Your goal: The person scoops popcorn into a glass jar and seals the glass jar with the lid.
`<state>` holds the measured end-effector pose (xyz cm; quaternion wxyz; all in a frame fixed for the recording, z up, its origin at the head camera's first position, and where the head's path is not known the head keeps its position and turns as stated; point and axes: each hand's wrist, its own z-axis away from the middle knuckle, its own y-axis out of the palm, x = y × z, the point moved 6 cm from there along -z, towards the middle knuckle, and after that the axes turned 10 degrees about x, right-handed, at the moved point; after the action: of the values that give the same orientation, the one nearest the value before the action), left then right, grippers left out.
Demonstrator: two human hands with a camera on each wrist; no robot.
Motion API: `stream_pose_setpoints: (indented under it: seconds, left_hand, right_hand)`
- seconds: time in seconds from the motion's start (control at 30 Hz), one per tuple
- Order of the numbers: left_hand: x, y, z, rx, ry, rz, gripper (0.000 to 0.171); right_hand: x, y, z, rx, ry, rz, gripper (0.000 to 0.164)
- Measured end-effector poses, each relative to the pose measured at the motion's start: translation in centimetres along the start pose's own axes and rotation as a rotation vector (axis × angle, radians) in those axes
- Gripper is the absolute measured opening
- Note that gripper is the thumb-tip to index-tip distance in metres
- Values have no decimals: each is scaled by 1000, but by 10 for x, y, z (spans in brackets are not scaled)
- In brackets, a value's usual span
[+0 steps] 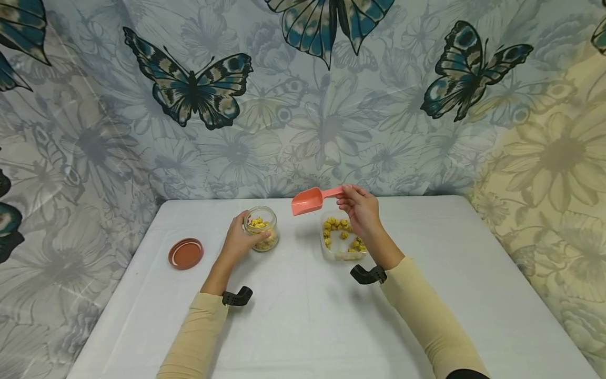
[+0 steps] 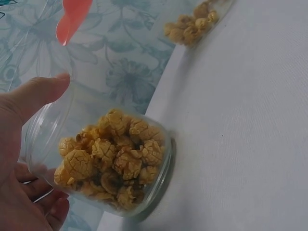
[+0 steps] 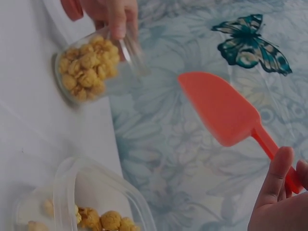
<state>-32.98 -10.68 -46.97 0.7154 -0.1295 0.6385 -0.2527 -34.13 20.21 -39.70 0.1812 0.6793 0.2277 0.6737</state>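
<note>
My left hand (image 1: 242, 238) is curled round a clear glass jar (image 2: 163, 168) that stands uncapped on the table, partly filled with caramel popcorn (image 2: 115, 159). In my right hand (image 1: 362, 210) I pinch the handle of a coral-pink scoop (image 1: 306, 201), held in the air between the jar and a clear plastic container (image 1: 342, 257). No popcorn shows in the scoop's bowl. Below my right hand sits that container, with popcorn (image 1: 336, 224) scattered over its bottom; the forearm and hand hide part of its right side.
A round reddish-brown lid (image 1: 186, 253) lies on the table left of the jar. The table (image 1: 303, 316) has a white cloth. Behind it hangs a butterfly-patterned backdrop (image 1: 331, 131). Each wrist wears a black camera mount (image 1: 238, 297).
</note>
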Motion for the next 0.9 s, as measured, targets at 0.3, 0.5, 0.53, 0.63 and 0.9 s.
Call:
stream_pose_setpoints:
  seconds: [0.3,0.5,0.53,0.63,0.9]
  left_hand:
    - [-2,-3,-1,9,1,-6,101]
    - [-10,-7,0,-18,74,37,97]
    - [-12,-8,0,-23,86,39,96]
    - [-16,-9,1,-30,114,38,95]
    - [-29,-11,-1,-41,178,-4,95]
  right_hand:
    - [6,-3,2,25,-25,-21,7]
    - [10,-6,1,27,-21,-41,10]
    - [10,-6,1,30,-21,-37,10]
    - [12,-5,0,39,-25,-21,9]
    - [18,-7,-1,20,-40,-24,9]
